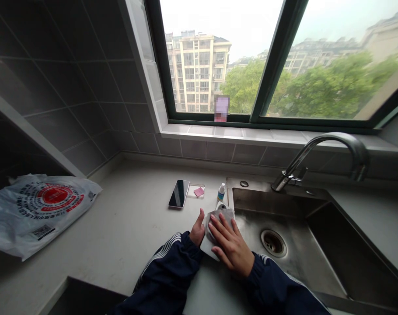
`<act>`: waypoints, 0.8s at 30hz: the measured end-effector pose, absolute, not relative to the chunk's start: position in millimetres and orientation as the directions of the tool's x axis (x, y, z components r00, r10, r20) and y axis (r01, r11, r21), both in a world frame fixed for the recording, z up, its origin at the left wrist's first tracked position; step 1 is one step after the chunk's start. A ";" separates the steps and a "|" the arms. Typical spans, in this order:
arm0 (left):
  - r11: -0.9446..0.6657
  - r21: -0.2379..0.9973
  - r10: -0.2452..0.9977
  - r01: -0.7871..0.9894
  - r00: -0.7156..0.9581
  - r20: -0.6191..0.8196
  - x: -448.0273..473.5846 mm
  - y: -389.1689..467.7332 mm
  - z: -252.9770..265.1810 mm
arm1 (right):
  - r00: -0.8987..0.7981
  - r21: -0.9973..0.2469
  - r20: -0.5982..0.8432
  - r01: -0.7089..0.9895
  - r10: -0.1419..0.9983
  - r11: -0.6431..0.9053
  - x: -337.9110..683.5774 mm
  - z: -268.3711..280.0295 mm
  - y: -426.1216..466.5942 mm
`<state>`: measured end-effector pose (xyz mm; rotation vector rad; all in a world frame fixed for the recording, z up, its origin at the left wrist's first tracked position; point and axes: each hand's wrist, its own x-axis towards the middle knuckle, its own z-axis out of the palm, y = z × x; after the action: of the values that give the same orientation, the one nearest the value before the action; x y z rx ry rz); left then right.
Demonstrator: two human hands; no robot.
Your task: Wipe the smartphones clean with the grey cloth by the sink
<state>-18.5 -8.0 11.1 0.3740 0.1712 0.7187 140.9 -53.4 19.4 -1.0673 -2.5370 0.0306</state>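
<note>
A white phone (207, 248), its camera lenses showing at the top end, lies tilted in my left hand (197, 229). The left thumb points up along its near left edge, and the other left fingers are hidden beneath. Over the phone's back is a thin grey cloth (228, 213). My right hand (233, 246) rests flat on this cloth with its fingers stretched out and slightly apart, pressing it against the phone. Just beyond the phone stands a small spray bottle (221, 191) with a white cap.
A second phone (179, 194), dark screen up, lies beside a clear phone case (191, 196) with a pink piece (199, 191) on it. The steel sink (251, 214) and curved faucet (317, 142) are at right. A printed plastic bag (28, 236) sits at left.
</note>
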 end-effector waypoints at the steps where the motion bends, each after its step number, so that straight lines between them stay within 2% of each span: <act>1: 0.689 0.414 0.655 -0.595 0.756 -0.004 -18.7 -8.5 10.4 | -0.611 -0.166 0.355 0.704 0.708 0.691 141.7 18.5 -52.7; 8: 0.666 0.518 0.622 -0.537 0.783 0.010 -20.1 -8.9 4.3 | -0.446 -0.187 0.425 0.809 0.788 0.558 147.8 16.8 -46.8; 14: 0.675 0.496 0.615 -0.547 0.788 0.032 -21.5 -8.9 3.8 | -0.366 -0.211 0.447 0.843 0.816 0.494 151.4 14.1 -42.0; 19: 0.681 0.492 0.622 -0.542 0.783 0.002 -21.3 -8.6 4.5 | -0.372 -0.211 0.447 0.840 0.813 0.500 151.1 10.2 -41.7; 24: 0.669 0.502 0.662 -0.548 0.746 -0.067 -20.7 -6.9 5.2 | -0.466 -0.180 0.430 0.795 0.773 0.579 147.0 8.1 -46.0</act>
<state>-20.7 -6.9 5.2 0.4790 0.2537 0.6909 147.0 -46.0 8.1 -1.2549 -2.3430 -0.0629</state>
